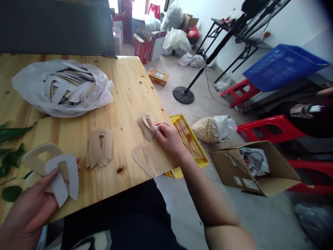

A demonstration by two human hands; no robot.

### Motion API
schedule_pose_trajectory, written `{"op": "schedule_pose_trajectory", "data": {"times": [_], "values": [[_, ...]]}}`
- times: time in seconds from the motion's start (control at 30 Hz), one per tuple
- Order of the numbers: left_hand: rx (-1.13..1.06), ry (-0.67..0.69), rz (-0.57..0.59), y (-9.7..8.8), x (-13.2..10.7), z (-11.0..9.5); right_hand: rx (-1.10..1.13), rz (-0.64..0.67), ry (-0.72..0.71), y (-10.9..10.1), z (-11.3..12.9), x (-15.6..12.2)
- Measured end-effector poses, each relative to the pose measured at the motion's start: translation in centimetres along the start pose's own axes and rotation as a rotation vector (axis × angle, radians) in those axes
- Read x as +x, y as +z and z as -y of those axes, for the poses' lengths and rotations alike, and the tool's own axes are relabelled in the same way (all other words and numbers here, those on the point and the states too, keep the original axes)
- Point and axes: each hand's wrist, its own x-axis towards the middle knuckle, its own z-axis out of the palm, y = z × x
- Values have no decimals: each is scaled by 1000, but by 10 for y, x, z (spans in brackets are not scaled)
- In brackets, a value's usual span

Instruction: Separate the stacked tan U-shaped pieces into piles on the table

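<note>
On the pine table (pixel 125 135), work seems part-way

At the near left, the left hand (pixel 39 205) holds a white U-shaped cut-out (pixel 73 177) over a tan cut-out (pixel 32 160); its fingers are mostly hidden. Towards the right edge, the right hand (pixel 169 139) is narrow, pinching a small white thing (pixel 156 127) which I cannot identify, just beside a fanned tan pile (pixel 144 126). Another tan pile (pixel 95 149) lies between the hands.

Two piles look already gathered; many pieces (pixel 61 92) lie in the translucent plastic bag (pixel 31 92), so much appears left. Past the table edge are a yellow basket (pixel 188 139) and a cardboard carton (pixel 223 166).
</note>
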Motion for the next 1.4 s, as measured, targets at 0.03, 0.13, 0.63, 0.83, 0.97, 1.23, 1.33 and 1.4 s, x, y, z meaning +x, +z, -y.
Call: {"op": "schedule_pose_trajectory", "data": {"times": [0.03,0.13,0.63,0.83,0.97,1.23,1.33,1.4], "values": [[-9,-4,6,-2,2,0,10,-7,3,0,0,0],[-23,-5,50,-11,11,2,33,-7,6,-1,0,0],[25,53,147,-31,31,11,112,-110,90,0,-10,3],[23,56,151,-36,37,11,-191,-66,266,-4,-7,28],[24,49,158,-35,37,11,-347,87,329,-3,3,48],[28,40,122,-29,27,8,-386,176,265,-3,6,63],[20,18,112,-29,29,8,-352,204,289,-8,4,66],[17,0,111,-30,31,9,-291,233,326,-12,2,68]]}}
